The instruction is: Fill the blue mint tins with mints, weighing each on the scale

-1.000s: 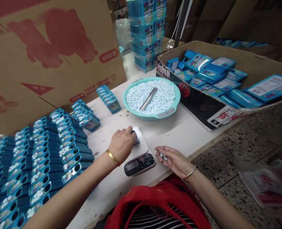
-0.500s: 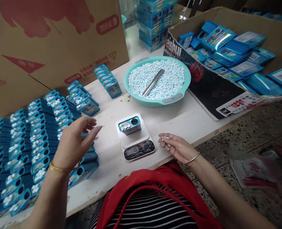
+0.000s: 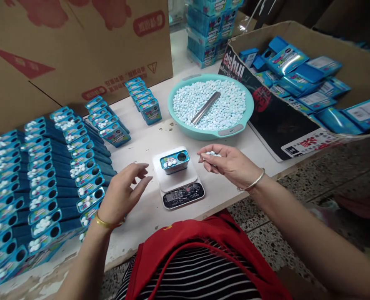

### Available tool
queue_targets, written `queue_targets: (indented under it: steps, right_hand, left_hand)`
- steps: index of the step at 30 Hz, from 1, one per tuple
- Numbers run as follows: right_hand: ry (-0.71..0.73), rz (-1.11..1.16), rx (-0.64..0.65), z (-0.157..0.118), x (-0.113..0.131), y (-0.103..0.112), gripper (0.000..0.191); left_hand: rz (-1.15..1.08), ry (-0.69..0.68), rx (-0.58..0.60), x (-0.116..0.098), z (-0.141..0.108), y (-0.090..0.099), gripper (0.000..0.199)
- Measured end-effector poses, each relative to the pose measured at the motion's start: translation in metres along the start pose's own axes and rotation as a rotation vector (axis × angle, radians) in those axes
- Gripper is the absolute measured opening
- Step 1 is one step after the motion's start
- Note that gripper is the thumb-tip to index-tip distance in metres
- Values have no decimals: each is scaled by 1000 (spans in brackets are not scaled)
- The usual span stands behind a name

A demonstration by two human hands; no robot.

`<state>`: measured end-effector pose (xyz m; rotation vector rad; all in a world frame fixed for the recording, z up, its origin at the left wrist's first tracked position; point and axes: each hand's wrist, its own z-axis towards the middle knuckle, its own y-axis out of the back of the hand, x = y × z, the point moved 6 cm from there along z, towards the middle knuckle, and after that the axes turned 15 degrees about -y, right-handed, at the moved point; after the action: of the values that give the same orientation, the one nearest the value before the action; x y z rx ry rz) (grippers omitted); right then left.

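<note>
A blue candy box (image 3: 174,167) with a round hole in its top stands upright on a white digital scale (image 3: 163,183). A few white candies lie on the box's top beside the hole. My right hand (image 3: 233,166), just right of the box, holds several small white candies (image 3: 211,153) in its bent fingers. To the left of the scale hovers my left hand (image 3: 120,196), holding nothing, with thumb and fingers apart. Behind the scale, a turquoise basin (image 3: 172,114) is full of pale candies (image 3: 185,100), and a metal scoop (image 3: 205,108) lies on them.
Rows of blue boxes (image 3: 44,183) with candies on top cover the table's left side; shorter rows (image 3: 150,110) stand farther back. A large carton (image 3: 78,50) rises behind them. At right, an open carton (image 3: 250,98) holds blue boxes. Wrapped packs (image 3: 203,37) are stacked at the back.
My left hand has moved right, closer to the scale. My right hand has moved up beside the box with the candies. The scale's display reading has changed, and the view has shifted slightly.
</note>
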<state>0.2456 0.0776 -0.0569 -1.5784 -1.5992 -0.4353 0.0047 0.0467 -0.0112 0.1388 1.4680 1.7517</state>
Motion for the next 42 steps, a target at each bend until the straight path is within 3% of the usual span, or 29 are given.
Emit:
queue_targets:
  steps: [5, 11, 14, 18, 23, 25, 29, 34, 37, 42]
  right_hand:
    - [46, -25, 26, 9, 14, -14, 24]
    - [-30, 35, 22, 15, -10, -12, 27]
    - [-63, 65, 14, 14, -20, -9, 27]
    - [-90, 121, 42, 13, -30, -10, 28]
    - [-206, 284, 157, 13, -56, -32, 31]
    - [-291, 366, 237, 13, -68, -45, 38]
    - [-382, 502, 363, 9, -80, -59, 41]
    - [-311, 552, 225, 7, -85, -25, 23]
    - [-304, 586, 145, 5, -90, -2, 20]
    - [-287, 577, 72, -1, -94, 19, 16]
  left_hand:
    - [29, -71, -88, -6, 10, -15, 32]
    - [238, -204, -181, -21, 9, -33, 44]
    - [242, -159, -225, -22, 8, -35, 39]
    - [121, -30, -235, -12, 13, -36, 18]
    - [-141, 63, -328, -12, 18, -29, 7]
    - [-133, -21, -291, -25, 22, -27, 13]
    - [34, -211, -118, -44, 28, -32, 44]
    - [277, -175, -193, -29, 16, -35, 41]
    - [299, -172, -159, -25, 10, -41, 44]
    - [266, -93, -237, -23, 10, -35, 43]
